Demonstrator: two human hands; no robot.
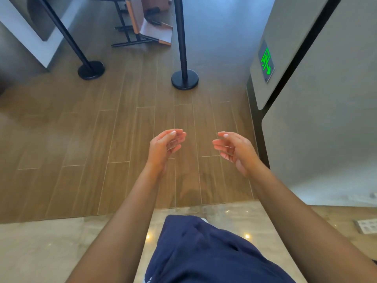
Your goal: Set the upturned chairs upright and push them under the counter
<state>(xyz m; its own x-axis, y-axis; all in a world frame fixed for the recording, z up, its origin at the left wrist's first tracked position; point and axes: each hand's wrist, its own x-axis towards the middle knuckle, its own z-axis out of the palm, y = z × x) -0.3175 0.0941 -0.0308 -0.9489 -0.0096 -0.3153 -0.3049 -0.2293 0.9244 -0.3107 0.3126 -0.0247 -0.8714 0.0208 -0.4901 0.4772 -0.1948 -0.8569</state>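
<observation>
- While left hand [166, 145] and right hand [234, 149] hover loosely spread, holding nothing, the approach seems the step in hand.
- Upturned chair [146, 27] lies at the floor's [91, 129] far edge, past two posts [184, 78]; next, walk over and grasp its frame.

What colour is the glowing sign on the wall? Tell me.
The sign glows green; head view.

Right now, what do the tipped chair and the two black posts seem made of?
Tipped chair: panels look like pale laminated wood, tan edges exposed; thin black frame, probably painted metal. Left post and right post: likely metal, matte black, slim poles on round bases.
</observation>
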